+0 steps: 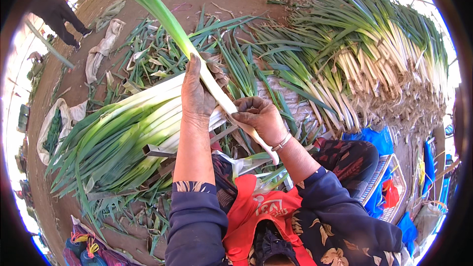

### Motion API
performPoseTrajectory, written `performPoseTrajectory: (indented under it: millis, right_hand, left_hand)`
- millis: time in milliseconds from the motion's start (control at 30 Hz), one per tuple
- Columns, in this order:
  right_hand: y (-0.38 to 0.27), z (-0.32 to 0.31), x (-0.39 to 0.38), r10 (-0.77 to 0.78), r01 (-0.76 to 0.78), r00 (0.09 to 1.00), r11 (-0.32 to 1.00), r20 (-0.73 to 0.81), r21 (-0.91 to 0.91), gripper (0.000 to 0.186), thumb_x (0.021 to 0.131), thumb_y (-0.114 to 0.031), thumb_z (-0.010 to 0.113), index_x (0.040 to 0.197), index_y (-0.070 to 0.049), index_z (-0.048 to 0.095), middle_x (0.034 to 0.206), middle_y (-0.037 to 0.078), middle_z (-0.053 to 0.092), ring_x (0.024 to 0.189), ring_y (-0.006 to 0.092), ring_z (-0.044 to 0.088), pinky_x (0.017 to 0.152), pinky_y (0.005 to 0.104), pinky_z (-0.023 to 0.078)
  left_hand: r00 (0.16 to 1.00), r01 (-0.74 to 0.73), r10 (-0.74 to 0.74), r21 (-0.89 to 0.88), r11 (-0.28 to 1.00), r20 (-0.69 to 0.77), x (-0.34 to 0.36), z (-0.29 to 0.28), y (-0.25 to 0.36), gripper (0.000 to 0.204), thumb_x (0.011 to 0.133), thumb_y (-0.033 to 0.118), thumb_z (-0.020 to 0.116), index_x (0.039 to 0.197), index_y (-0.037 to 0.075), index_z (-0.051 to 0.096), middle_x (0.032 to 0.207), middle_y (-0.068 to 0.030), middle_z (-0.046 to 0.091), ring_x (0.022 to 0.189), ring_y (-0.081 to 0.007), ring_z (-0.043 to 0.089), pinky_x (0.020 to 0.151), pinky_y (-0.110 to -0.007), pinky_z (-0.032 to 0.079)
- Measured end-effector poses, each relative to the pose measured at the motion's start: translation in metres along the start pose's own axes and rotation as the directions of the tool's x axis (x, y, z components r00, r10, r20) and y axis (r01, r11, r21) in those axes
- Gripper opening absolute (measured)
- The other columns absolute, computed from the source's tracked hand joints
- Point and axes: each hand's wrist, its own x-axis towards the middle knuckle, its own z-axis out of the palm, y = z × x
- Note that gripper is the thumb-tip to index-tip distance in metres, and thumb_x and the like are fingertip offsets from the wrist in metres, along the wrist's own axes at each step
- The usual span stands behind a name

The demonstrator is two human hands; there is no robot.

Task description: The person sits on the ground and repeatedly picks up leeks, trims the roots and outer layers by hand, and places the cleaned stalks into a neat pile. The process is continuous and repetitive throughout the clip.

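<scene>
Head view, leek [215, 88] in left hand [196, 92], right hand [264, 121] apparently pinching it lower

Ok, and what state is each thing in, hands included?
Held leek, slanting, pale end toward the person.
Left hand, closed around it.
Right hand, pinching it lower down.
Sorted leeks, lying side by side.
Heaped leeks, roots attached.
Loose leaves, scattered.

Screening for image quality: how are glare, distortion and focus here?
Head view: black fisheye border with blue fringing, and glare whiting out parts of the left rim; the held leek, left hand and right hand look reasonably sharp; the distant person at upper left looks softer.
</scene>
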Motion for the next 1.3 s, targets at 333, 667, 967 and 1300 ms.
performPoseTrajectory:
  millis: [333, 667, 967, 1300]
  right_hand:
    - [-0.014, 0.017, 0.004, -0.041, 0.040, 0.999, 0.993, -0.007, -0.107, 0.021, 0.083, -0.009, 0.074, 0.095, -0.001, 0.059, 0.089, 0.001, 0.062, 0.079, 0.0083, 0.056, 0.070, 0.0245, 0.048]
    - [0.001, 0.029, -0.005, -0.462, 0.362, 0.884, 0.772, -0.071, -0.522, 0.015, 0.085, -0.002, 0.067, 0.097, -0.002, 0.057, 0.101, 0.010, 0.063, 0.086, 0.0160, 0.061, 0.079, 0.0289, 0.050]
    - [-0.013, -0.034, -0.048, -0.228, 0.232, 0.971, 0.970, -0.071, 0.066, 0.006, 0.098, -0.004, 0.050, 0.101, -0.008, 0.046, 0.078, 0.008, 0.058, 0.081, 0.0214, 0.062, 0.082, 0.0375, 0.051]
    - [0.039, -0.229, -0.093, 0.277, -0.251, 0.880, -0.421, -0.386, -0.872, 0.035, 0.087, -0.026, 0.059, 0.117, -0.009, 0.063, 0.114, 0.016, 0.063, 0.107, 0.0294, 0.061, 0.092, 0.0475, 0.045]
  left_hand:
    - [0.999, 0.003, -0.002, -0.026, 1.000, 0.033, -0.001, -0.003, 0.001, 0.033, 0.095, 0.038, 0.059, 0.108, 0.009, 0.056, 0.069, -0.0048, 0.058, 0.058, -0.0157, 0.054, 0.053, -0.031, 0.044]
    - [0.959, -0.097, 0.125, 0.119, 0.988, -0.254, 0.001, -0.004, 0.002, 0.038, 0.096, 0.045, 0.055, 0.103, 0.008, 0.052, 0.065, -0.0006, 0.047, 0.052, -0.0135, 0.047, 0.048, -0.028, 0.040]
    - [0.926, -0.083, 0.104, 0.072, 0.994, -0.363, -0.002, -0.010, 0.016, 0.042, 0.098, 0.048, 0.049, 0.102, 0.007, 0.051, 0.065, 0.0015, 0.040, 0.054, -0.0088, 0.038, 0.047, -0.025, 0.033]
    - [0.848, -0.268, 0.312, 0.162, 0.950, -0.427, 0.003, -0.028, 0.030, 0.038, 0.098, 0.047, 0.050, 0.102, 0.009, 0.046, 0.064, -0.0001, 0.041, 0.051, -0.0113, 0.040, 0.042, -0.027, 0.033]
